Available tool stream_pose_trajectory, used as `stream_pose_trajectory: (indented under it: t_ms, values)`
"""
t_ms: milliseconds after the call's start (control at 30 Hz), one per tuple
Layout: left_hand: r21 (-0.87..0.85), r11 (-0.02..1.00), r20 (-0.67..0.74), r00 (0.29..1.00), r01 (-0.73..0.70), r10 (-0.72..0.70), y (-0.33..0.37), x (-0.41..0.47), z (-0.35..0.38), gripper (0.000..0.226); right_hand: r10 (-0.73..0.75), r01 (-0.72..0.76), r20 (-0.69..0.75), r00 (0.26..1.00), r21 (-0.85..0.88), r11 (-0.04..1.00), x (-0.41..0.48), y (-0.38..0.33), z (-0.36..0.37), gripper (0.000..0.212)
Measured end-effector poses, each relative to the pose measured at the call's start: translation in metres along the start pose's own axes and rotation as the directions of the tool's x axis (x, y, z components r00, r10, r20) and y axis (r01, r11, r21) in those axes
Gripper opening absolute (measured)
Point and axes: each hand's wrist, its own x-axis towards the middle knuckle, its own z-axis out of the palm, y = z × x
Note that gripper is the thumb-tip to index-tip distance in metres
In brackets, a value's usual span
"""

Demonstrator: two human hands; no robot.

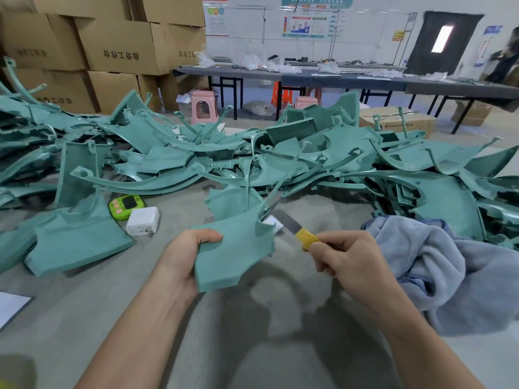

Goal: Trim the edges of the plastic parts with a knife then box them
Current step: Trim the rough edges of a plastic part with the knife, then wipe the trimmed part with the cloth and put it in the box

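My left hand (pixel 184 258) grips a teal plastic part (pixel 236 248) by its lower left edge and holds it above the grey table. In my right hand (pixel 346 261) is a knife (pixel 296 228) with a yellow handle. Its flat blade points up and left, with the tip close to the part's upper right edge. A big heap of the same teal plastic parts (pixel 280 155) stretches across the table beyond my hands.
A blue-grey towel (pixel 438 265) lies bunched at the right. To the left of my hands sit a green timer (pixel 126 206) and a white charger block (pixel 142 220). Cardboard boxes (pixel 118 43) are stacked at the back left. Long dark tables (pixel 351 78) and pink stools (pixel 203 106) stand behind.
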Motion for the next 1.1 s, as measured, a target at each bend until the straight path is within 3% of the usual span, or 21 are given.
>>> stream_pose_trajectory:
  t_ms: [67, 133, 200, 233, 333, 400, 500, 533, 633, 700, 833, 900, 967, 1033, 1100]
  values:
    - [-0.070, 0.997, -0.041, 0.998, -0.043, 0.041, -0.002, 0.002, 0.003, 0.026, -0.049, 0.040, 0.160, 0.986, 0.060, 0.997, -0.006, -0.007, 0.006, 0.008]
    - [-0.139, 0.988, -0.076, 0.996, -0.065, 0.055, -0.004, 0.003, 0.006, 0.023, -0.066, 0.073, 0.313, 0.947, -0.011, 0.997, -0.013, -0.011, 0.016, 0.022]
    - [-0.194, 0.980, -0.070, 0.997, -0.052, 0.040, -0.006, 0.003, 0.009, 0.022, -0.055, 0.098, 0.362, 0.931, -0.102, 0.990, -0.016, -0.009, 0.027, 0.022]
    - [-0.213, 0.976, -0.061, 0.998, -0.041, 0.028, -0.006, 0.002, 0.011, 0.021, -0.053, 0.097, 0.309, 0.950, -0.129, 0.987, -0.016, -0.008, 0.031, 0.020]
    - [-0.244, 0.969, -0.070, 0.997, -0.027, 0.010, -0.005, 0.000, 0.014, 0.016, -0.059, 0.049, -0.049, 0.997, -0.175, 0.983, -0.012, -0.004, 0.030, 0.018]
    - [-0.270, 0.963, -0.083, 0.997, -0.021, -0.001, -0.004, -0.001, 0.014, 0.015, -0.071, 0.069, -0.010, 0.997, -0.108, 0.992, -0.013, -0.006, 0.030, 0.015]
    - [-0.290, 0.957, -0.071, 0.997, -0.003, -0.019, -0.003, -0.002, 0.015, 0.013, -0.070, 0.113, 0.269, 0.961, -0.147, 0.983, -0.024, -0.013, 0.041, 0.024]
    - [-0.294, 0.956, -0.067, 0.998, -0.003, -0.018, -0.003, -0.003, 0.015, 0.014, -0.072, 0.119, 0.240, 0.968, -0.188, 0.975, -0.024, -0.012, 0.043, 0.024]
    - [-0.296, 0.954, -0.076, 0.997, -0.048, 0.027, -0.002, -0.003, 0.012, 0.015, -0.027, 0.008, -0.086, 0.996, -0.224, 0.975, -0.012, -0.008, 0.033, 0.021]
    - [-0.292, 0.951, -0.077, 0.994, -0.097, 0.077, 0.000, -0.005, 0.009, 0.016, -0.005, -0.043, -0.145, 0.989, -0.329, 0.943, -0.007, -0.007, 0.017, 0.027]
    - [-0.323, 0.931, -0.066, 0.985, -0.173, 0.160, 0.003, -0.008, 0.005, 0.024, 0.110, -0.034, 0.082, 0.991, -0.632, 0.774, -0.013, -0.014, -0.002, 0.022]
    - [-0.323, 0.931, -0.029, 0.985, -0.170, 0.170, 0.003, -0.009, 0.004, 0.036, -0.088, 0.039, -0.043, 0.995, -0.650, 0.759, -0.013, -0.019, -0.011, 0.019]
    - [-0.314, 0.940, 0.032, 0.988, -0.133, 0.151, 0.000, -0.009, 0.004, 0.050, -0.310, 0.012, -0.219, 0.925, -0.800, 0.600, -0.009, -0.023, -0.029, 0.021]
    - [-0.308, 0.946, 0.069, 0.989, -0.105, 0.132, -0.002, -0.009, 0.005, 0.052, -0.197, -0.188, -0.268, 0.943, -0.918, 0.350, -0.006, -0.020, -0.050, 0.049]
    - [-0.331, 0.939, 0.099, 0.986, -0.093, 0.132, -0.003, -0.009, 0.009, 0.054, 0.031, -0.295, -0.295, 0.955, -0.933, 0.206, -0.007, -0.012, -0.061, 0.057]
